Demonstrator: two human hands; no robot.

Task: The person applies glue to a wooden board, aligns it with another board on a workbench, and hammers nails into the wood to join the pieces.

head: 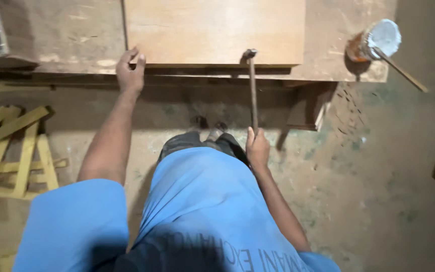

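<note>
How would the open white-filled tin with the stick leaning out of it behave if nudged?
The tin sits near the workbench edge, so it could probably slide off. The long stick overhangs, likely making it tip-prone. Contents look liquid and might spill.

Two hands are showing: the left hand (130, 70) and the right hand (257, 147). One hammer (252, 90) is lying in the right hand's grip. One plywood board (215, 31) is resting on one tabletop (56, 40). One tin can (373, 41) is standing there, with one stick (401, 70) leaning out of it. One pile of wooden slats (13, 146) is lying on the floor; the slats are overlapping too much for an exact count.
</note>
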